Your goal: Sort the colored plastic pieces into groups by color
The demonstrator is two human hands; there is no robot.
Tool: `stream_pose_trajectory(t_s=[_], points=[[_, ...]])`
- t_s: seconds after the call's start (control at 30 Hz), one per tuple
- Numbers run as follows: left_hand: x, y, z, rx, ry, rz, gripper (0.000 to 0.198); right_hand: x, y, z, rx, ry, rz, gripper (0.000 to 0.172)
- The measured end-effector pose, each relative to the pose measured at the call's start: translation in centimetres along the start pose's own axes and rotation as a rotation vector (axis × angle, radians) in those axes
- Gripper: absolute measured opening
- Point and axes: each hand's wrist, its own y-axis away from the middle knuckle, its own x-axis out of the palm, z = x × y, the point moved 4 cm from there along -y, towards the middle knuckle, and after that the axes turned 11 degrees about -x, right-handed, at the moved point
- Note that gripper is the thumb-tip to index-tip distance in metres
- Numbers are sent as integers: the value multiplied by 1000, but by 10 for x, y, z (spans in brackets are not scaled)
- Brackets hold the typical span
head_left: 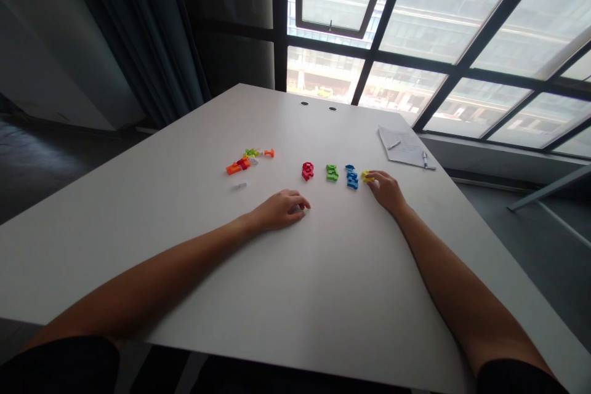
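My right hand point(386, 191) pinches a small yellow plastic block point(367, 176) at the tabletop, on the right end of a row of coloured pieces. Just left of it are blue blocks point(352, 180), then a green block point(331, 173) and a red block point(308, 171). My left hand point(282, 209) rests on the white table point(295, 295) in front of the red block. Its fingers are loosely bent, with a gap between thumb and forefinger, and I see nothing held there.
On the left lies a loose pile with orange pieces point(234, 168), lime-green pieces point(250, 152) and another orange piece point(269, 152). A small white piece point(240, 185) lies nearer. At the right edge is a paper sheet point(401, 140) with two pens. Windows point(415, 6) stand behind.
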Motion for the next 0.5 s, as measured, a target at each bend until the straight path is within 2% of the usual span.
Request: stream_pose_trajectory(t_s=[0.13, 0.23, 0.33, 0.43, 0.5], points=[[-7, -2, 3, -19, 16, 27, 26, -1, 0, -5, 69, -10, -6, 28], [-24, -8, 15, -40, -40, -5, 27, -3, -1, -3, 64, 40, -14, 37], [-60, -18, 43, -116, -206, -185, 28, -6, 0, 3, 31, 97, -42, 50], [-105, -26, 84, -327, -360, -402, 28, -6, 3, 6, 20, 119, -60, 56], [-131, -30, 111, -457, -405, -476, 29, -5, 5, 6, 25, 111, -68, 57]])
